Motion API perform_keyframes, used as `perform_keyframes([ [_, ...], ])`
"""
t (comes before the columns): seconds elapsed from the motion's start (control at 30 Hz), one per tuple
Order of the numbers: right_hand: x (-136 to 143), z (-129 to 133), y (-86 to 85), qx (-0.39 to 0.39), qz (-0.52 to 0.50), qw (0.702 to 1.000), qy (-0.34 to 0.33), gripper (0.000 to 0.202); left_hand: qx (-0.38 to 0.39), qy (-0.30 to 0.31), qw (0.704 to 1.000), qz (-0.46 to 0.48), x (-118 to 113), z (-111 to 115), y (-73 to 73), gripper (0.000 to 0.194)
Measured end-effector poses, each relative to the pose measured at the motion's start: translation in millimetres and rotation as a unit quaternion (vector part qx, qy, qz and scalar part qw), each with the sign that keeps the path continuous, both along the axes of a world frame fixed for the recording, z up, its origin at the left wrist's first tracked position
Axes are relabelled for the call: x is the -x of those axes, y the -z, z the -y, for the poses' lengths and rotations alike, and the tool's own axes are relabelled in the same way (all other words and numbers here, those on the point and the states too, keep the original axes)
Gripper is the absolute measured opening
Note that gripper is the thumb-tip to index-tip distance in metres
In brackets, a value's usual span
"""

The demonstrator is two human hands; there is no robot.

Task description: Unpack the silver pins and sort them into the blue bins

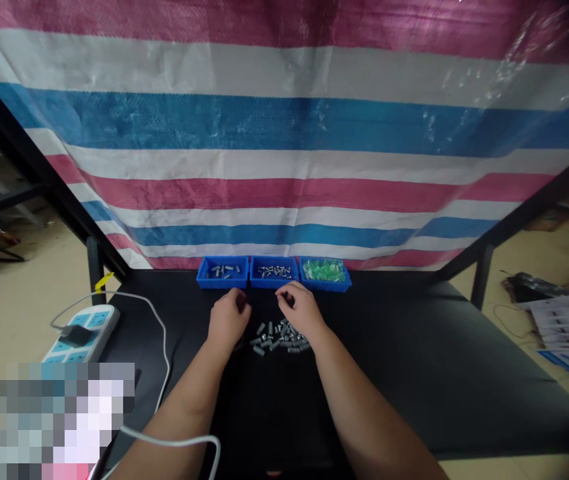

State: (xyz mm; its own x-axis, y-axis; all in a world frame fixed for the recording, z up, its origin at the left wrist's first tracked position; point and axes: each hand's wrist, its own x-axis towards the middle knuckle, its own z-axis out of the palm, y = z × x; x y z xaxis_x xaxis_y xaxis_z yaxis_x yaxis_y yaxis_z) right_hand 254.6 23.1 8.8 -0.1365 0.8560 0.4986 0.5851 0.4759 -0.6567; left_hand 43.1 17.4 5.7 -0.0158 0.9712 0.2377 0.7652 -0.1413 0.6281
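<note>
My left hand [229, 319] is held just in front of the left blue bin [222, 286], fingers curled inward. Whatever it may hold is hidden. Before the middle blue bin [274, 286], my right hand [300, 310] has thumb and fingertips pinched together; anything between them is too small to make out. A loose pile of small grey cylinders [259, 350] lies on the black table between my wrists, partly covered by the right hand. Several similar cylinders [228, 268] are in the left bin. Small shiny metal pieces [279, 272] fill the middle one.
The right blue bin [332, 287] contains green pieces [325, 270] in clear plastic. A striped sheet [284, 127] hangs behind the black table [389, 373]. At left are a power strip [95, 328] with a plug, a white cable [164, 347] and a pixelated area.
</note>
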Motion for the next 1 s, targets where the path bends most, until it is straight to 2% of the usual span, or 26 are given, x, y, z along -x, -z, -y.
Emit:
perform_keyframes([
  [0.1,0,0,1.3,0.005,-0.001,1.0,-0.002,0.015,0.008,-0.022,0.992,0.121,11,-4,1.1,0.007],
  [0.17,0,0,1.7,0.009,0.0,1.0,-0.005,0.015,0.04,-0.026,0.968,0.245,17,-9,2.7,0.01],
  [0.23,0,0,1.7,0.01,-0.002,1.0,-0.007,0.015,0.045,-0.031,0.919,0.391,20,-15,2.6,0.016],
  [0.3,0,0,1.4,0.011,-0.005,1.0,-0.007,0.015,-0.006,-0.044,0.86,0.508,21,-20,-0.7,0.024],
  [0.37,0,0,1.1,0.011,-0.007,1.0,-0.008,0.015,-0.079,-0.059,0.819,0.566,20,-23,-6.3,0.029],
  [0.43,0,0,1.1,0.013,-0.006,1.0,-0.01,0.015,-0.128,-0.065,0.801,0.581,18,-26,-12.4,0.033],
  [0.57,0,2,1.8,0.021,-0.004,1.0,-0.017,0.015,-0.125,-0.032,0.807,0.576,14,-26,-19.2,0.039],
  [0.7,0,2,1.8,0.025,0.001,1.0,-0.018,0.014,-0.094,0.019,0.807,0.583,13,-21,-19.1,0.034],
  [0.83,0,5,-3.0,0.038,0.015,0.999,-0.034,0.013,-0.075,0.02,0.811,0.58,15,-17,-17.4,0.035],
  [0.9,1,10,-7.2,0.055,0.031,0.994,-0.09,0.011,-0.072,0.013,0.823,0.564,17,-16,-17.3,0.035],
  [1.0,3,17,-12.6,0.098,0.079,0.969,-0.212,0.003,-0.074,-0.001,0.851,0.52,22,-13,-17.6,0.034],
])
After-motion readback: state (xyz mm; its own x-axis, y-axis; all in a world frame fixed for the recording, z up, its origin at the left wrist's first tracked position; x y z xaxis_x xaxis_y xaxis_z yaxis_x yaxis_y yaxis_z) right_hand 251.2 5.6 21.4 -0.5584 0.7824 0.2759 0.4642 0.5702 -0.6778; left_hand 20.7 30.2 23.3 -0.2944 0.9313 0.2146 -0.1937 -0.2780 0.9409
